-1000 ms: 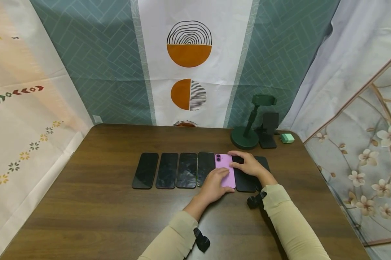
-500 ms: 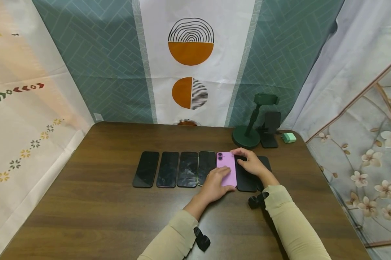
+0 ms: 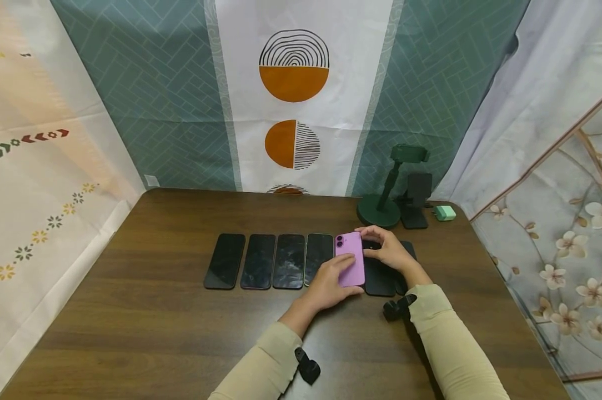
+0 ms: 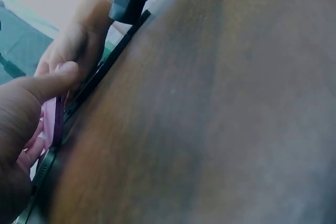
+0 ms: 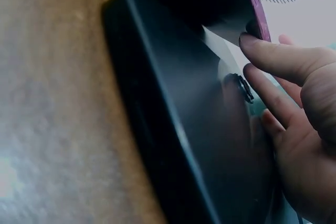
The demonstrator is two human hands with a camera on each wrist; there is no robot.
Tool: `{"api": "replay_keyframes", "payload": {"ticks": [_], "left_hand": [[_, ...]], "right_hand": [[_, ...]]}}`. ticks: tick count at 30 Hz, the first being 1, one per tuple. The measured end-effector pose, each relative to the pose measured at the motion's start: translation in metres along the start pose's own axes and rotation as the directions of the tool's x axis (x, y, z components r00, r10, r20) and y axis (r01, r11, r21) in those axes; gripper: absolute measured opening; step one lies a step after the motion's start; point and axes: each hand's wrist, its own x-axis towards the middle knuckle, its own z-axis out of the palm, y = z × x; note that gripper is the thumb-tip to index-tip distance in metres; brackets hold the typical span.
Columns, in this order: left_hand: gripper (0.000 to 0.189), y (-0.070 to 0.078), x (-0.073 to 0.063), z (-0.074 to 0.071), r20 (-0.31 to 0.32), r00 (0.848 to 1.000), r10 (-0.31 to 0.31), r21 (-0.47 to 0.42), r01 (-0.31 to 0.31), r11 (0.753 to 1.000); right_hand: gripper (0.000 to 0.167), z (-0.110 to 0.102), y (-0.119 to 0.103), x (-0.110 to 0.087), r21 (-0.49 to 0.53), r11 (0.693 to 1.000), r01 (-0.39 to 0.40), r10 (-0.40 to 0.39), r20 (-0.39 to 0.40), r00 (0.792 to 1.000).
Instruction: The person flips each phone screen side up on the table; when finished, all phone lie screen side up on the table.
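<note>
Pink phone (image 3: pixel 350 258) is tilted up off the table (image 3: pixel 146 311), fifth in the phone row, camera side up. It is pinched at its near left edge by the left hand (image 3: pixel 331 283) and at its right edge by the right hand (image 3: pixel 388 251). A black phone (image 3: pixel 378 278) lies just right of it, four dark phones (image 3: pixel 271 261) to its left.
</note>
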Motion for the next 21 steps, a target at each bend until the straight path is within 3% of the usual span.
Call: {"api": "replay_keyframes", "payload": {"ticks": [4,12,16,21], "left_hand": [[0.07,0.0,0.001,-0.002,-0.031,0.999,0.013,-0.031,-0.014,0.999],[0.066,-0.002,0.0,-0.006,-0.095,0.995,0.043,-0.081,-0.051,0.995],[0.066,0.0,-0.004,-0.009,-0.12,0.991,0.063,-0.123,-0.078,0.989],[0.067,0.0,-0.009,-0.013,-0.104,0.994,0.025,-0.237,-0.05,0.97]], "right_hand": [[0.046,0.0,-0.001,0.001,0.024,1.0,-0.009,0.009,0.016,1.0],[0.085,-0.002,-0.004,0.005,-0.027,1.0,-0.011,0.014,0.11,0.994],[0.094,-0.001,-0.008,0.006,-0.003,1.0,0.028,-0.027,0.174,0.984],[0.099,0.002,-0.012,0.01,-0.012,0.999,0.039,-0.036,0.214,0.976]]}}
